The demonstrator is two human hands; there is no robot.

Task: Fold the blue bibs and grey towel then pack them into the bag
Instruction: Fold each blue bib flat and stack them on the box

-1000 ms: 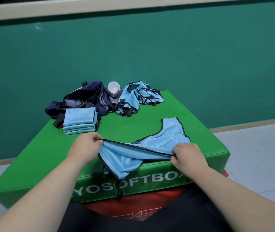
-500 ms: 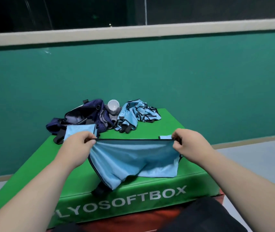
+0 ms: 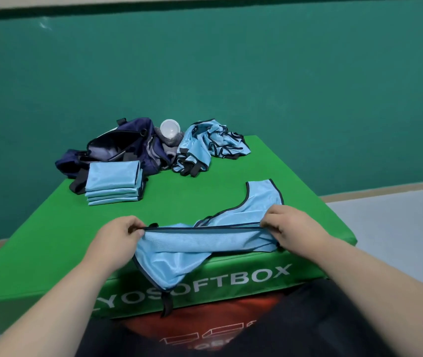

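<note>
The left hand and right hand each pinch the blue bib, its edge taut between them at lower centre, draped over the green soft box. Folded bibs sit beside the open bag, upper left.

one head-worn view looks forward and down, close over the green box, facing the wall.

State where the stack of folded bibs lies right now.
In the head view, the stack of folded bibs lies left of centre on the green box, in front of the dark blue bag.
</note>
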